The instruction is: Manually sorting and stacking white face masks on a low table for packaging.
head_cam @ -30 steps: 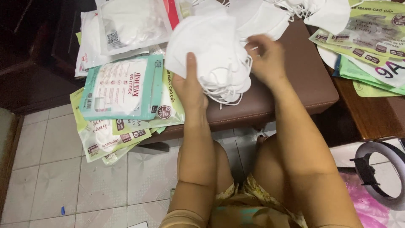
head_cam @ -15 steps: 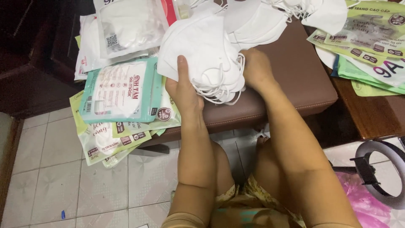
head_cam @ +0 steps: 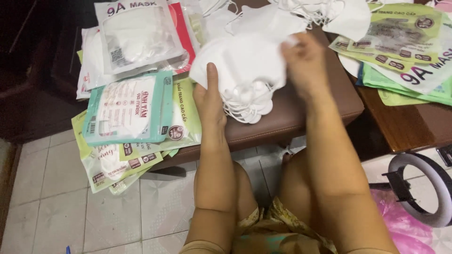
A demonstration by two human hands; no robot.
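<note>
A stack of white face masks with dangling ear loops rests on a brown padded stool. My left hand grips the stack's left edge, thumb lying up over the top mask. My right hand pinches the stack's upper right edge, its fingers blurred. More loose white masks lie heaped at the stool's far side.
Teal and green mask packets overhang the stool's left edge above the tiled floor. Clear bagged masks sit behind them. Green packets cover a wooden table at right. A ring light lies on the floor at lower right.
Both hands have shifted the mask stack slightly down and squared it up. The right hand moved from the stack's lower right side up to its top right edge.
</note>
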